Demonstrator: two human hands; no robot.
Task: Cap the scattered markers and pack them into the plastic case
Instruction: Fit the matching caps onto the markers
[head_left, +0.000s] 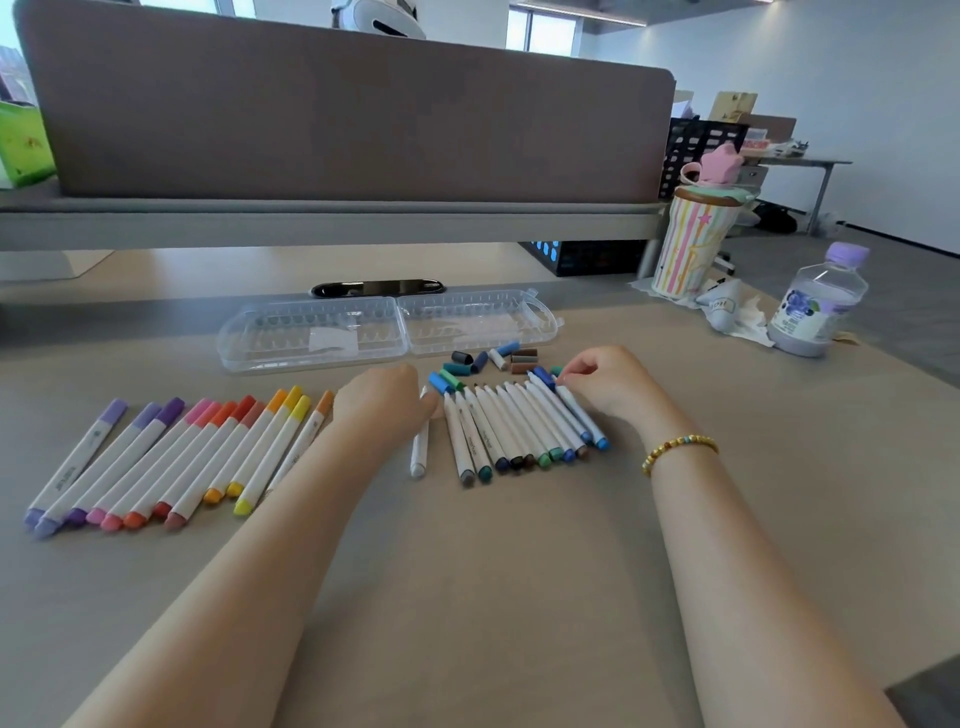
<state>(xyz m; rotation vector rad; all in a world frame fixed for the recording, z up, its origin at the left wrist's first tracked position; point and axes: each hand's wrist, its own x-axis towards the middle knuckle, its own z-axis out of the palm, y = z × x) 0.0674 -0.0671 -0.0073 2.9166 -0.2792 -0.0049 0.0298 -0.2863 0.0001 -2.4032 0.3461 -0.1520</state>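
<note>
On the left of the smooth tan table lies a fanned row of capped markers: white plastic barrels with purple, pink, red, orange and yellow caps and matching end plugs. The left hand has its fingers curled down over the top of a single white marker; whether it truly grips it, I cannot tell. Behind it, the clear plastic case lies opened flat, both ribbed halves bare. To the right sits a tight row of uncapped markers with blue, green, brown and grey ends, and loose caps scatter just beyond their tips. The right hand, beaded bracelet on its wrist, pinches the tip of the rightmost marker.
</note>
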